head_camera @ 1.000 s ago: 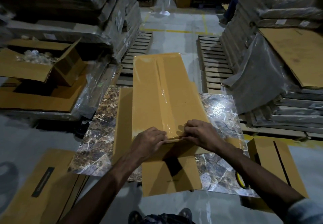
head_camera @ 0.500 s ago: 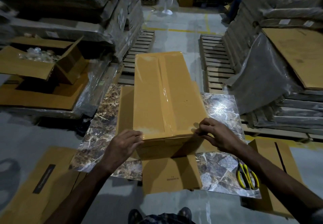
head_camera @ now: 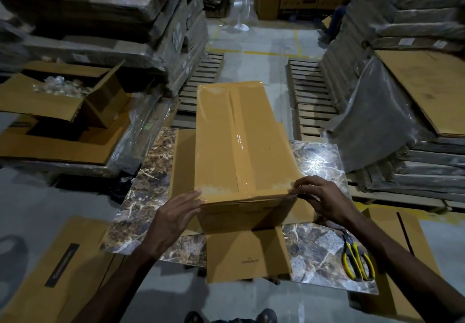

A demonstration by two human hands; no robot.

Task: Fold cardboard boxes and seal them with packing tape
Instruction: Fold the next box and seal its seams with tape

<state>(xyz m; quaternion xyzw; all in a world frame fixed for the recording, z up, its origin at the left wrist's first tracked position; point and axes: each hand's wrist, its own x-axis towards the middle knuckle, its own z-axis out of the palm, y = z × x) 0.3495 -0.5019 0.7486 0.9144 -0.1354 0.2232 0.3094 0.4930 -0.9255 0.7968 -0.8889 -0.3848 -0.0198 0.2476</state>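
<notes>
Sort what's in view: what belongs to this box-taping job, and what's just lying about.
In the job: cardboard box, clear tape on its seam, left hand, right hand, marble slab, probably the scissors.
Lying about: open carton at left, wooden pallets, wrapped stacks, fan.

- The print on the cardboard flap [head_camera: 249, 261] is too small to read.
- The open carton [head_camera: 37, 101] holds clear, blurred contents.
- The bottom edge cuts off the shoes [head_camera: 266, 316].
- Whether the right hand [head_camera: 324, 196] pinches or only presses the box [head_camera: 239, 141] corner cannot be told.
</notes>
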